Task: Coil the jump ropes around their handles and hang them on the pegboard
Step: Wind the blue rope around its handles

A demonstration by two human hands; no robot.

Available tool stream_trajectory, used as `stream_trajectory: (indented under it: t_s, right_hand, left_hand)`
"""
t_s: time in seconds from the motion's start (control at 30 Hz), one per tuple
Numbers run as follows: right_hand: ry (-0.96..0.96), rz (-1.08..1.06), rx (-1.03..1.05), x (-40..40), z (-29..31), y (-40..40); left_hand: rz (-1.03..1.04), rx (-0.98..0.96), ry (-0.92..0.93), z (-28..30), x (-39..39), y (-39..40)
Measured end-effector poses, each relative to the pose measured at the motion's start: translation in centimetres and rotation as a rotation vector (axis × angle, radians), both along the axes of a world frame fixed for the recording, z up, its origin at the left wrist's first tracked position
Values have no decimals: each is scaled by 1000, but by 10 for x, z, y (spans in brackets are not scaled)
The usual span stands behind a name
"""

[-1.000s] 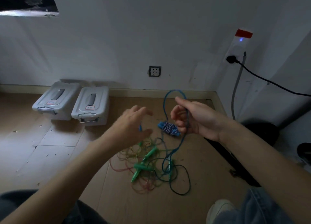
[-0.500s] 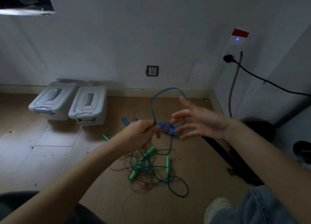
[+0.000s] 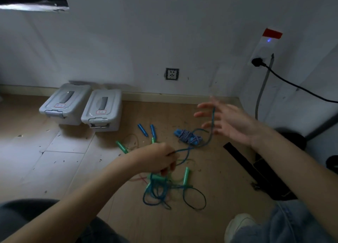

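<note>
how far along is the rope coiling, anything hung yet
One blue-handled bundle looks coiled but lies on the floor. In hand: the left hand pinches a blue rope running over the open right hand. Left: the tangled pile, loose handles, all hanging; no pegboard visible.

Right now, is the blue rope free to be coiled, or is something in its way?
Not free: from the left hand the blue rope runs into a tangle with green handles and other ropes.
</note>
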State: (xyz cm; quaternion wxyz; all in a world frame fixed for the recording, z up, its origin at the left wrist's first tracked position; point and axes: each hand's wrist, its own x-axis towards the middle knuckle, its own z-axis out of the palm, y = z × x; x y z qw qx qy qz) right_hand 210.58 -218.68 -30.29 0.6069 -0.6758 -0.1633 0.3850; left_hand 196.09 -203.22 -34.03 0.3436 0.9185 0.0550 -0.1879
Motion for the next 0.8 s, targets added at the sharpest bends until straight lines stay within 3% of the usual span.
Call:
stream_trajectory:
  t_s: [0.1, 0.2, 0.27, 0.33, 0.4, 0.47, 0.53, 0.6, 0.7, 0.77, 0.8]
  right_hand:
    - [81, 364, -32, -27, -16, 8]
    - [-52, 455, -68, -38, -14, 14]
    - [-177, 521, -156, -33, -8, 12]
    - [-181, 555, -173, -30, -3, 10]
    - [-95, 327, -43, -22, 0, 10]
    - [-47, -60, 75, -5, 3, 7]
    - [-199, -210, -92, 6, -3, 2]
    - [-441, 55, -515, 3, -15, 1]
    - [-712, 563, -1025, -15, -31, 4]
    - [-813, 616, -923, -27, -20, 9]
    - [-700, 637, -731, -30, -14, 10]
  left_hand:
    - [82, -173, -231, 19, 16, -2]
    - [129, -329, -193, 22, 17, -1]
    - [162, -287, -142, 18, 15, 3]
    - [176, -194, -157, 16, 13, 11]
    - [162, -158, -93, 13, 6, 18]
    - [120, -45, 98, 6, -2, 21]
    - [84, 94, 258, 0, -8, 20]
    - [62, 29, 251, 3, -7, 16]
    - [59, -129, 52, 19, 1, 15]
    - [54, -180, -44, 26, 5, 13]
    - [62, -196, -72, 26, 7, 11]
